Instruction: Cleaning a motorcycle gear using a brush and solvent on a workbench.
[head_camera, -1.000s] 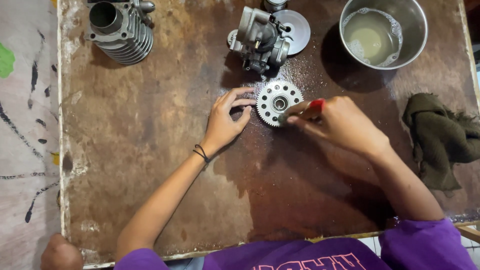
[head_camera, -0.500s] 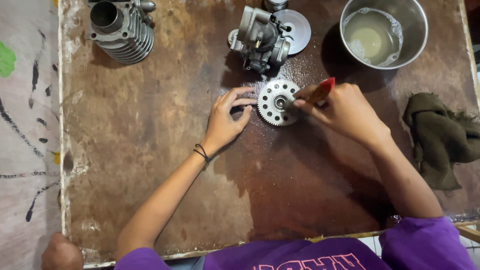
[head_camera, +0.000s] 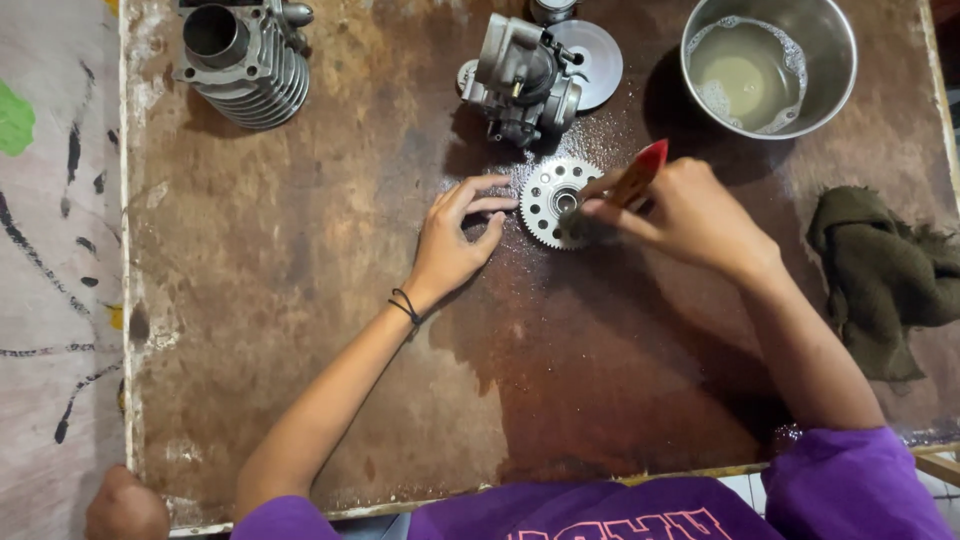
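Note:
A round toothed metal gear (head_camera: 552, 200) lies flat on the brown worktable (head_camera: 300, 300). My left hand (head_camera: 455, 240) rests on the table with its fingers spread, fingertips touching the gear's left edge. My right hand (head_camera: 690, 215) grips a red-handled brush (head_camera: 635, 180), its bristle end pressed on the gear's right side. The table around the gear looks wet.
A carburettor-like metal part (head_camera: 520, 75) and a round disc (head_camera: 592, 60) sit just behind the gear. A steel bowl of cloudy liquid (head_camera: 768, 62) stands at the back right, a finned cylinder (head_camera: 242, 62) at the back left, a dark rag (head_camera: 885, 270) at right.
My right hand has shifted the brush across the gear, the red handle tilting up and to the right. My left hand stays at the gear's left edge.

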